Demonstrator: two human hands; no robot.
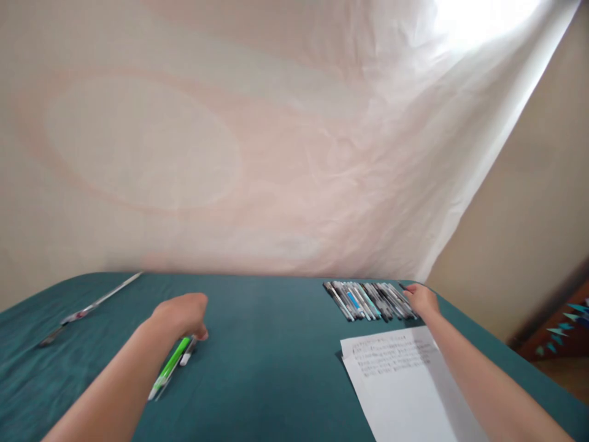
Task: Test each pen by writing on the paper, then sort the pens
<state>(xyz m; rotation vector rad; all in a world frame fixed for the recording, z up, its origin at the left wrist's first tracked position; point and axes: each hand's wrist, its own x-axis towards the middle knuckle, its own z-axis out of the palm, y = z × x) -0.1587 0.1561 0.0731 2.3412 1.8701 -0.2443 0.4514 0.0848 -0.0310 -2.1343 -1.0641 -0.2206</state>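
My left hand (181,314) is curled closed over a green and white pen (171,365), which slants down to the left over the teal tablecloth (267,356). My right hand (421,299) reaches to the right end of a row of several pens (368,299) lying side by side at the table's far edge; its fingers are bent at the outermost pen, and I cannot see whether they grip it. A white sheet with printed text (400,380) lies below that hand, under my right forearm.
A long thin white stick with a dark tip (92,305) lies at the far left of the table. A pale cloth backdrop (257,153) hangs behind the table. At the right, off the table, stands a brown surface with blue-green pointed pieces (568,328).
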